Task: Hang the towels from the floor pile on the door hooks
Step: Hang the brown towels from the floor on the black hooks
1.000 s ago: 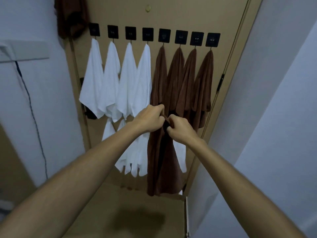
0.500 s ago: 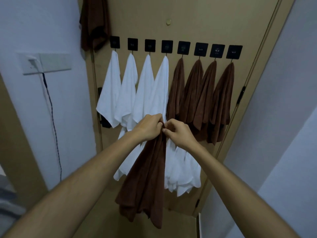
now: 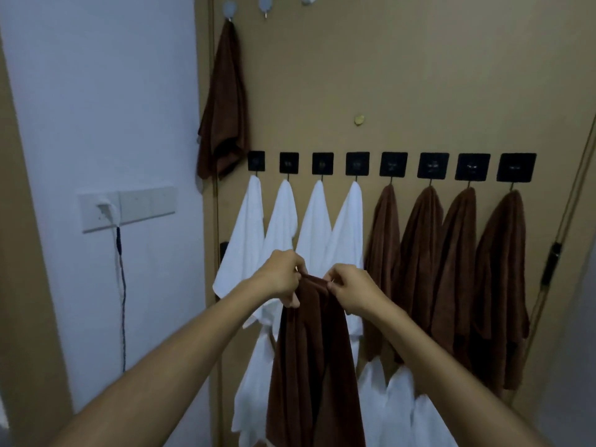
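Tan wooden door [image 3: 419, 75]: black square-hook row [image 3: 392, 164] full, four white, four brown. Dark brown terry towel [image 3: 314, 356] hangs before white ones, top edge pinched between left hand [image 3: 280, 279] and right hand [image 3: 351, 293], both curled tight. Free white round hook [image 3: 265, 3] high up (likely target): find loop, lift straight. Since half-second ago: view tilted upward, towel hangs straighter.

A white wall [image 3: 96, 91] stands left of the door frame. A white switch plate [image 3: 127, 208] is mounted on the wall, well left of the frame. A plug [image 3: 104, 210] sits in the plate's left end. A dark cable [image 3: 122, 301] hangs straight down from the plug along the wall. A tan panel [image 3: 22, 285] borders the wall on its left.
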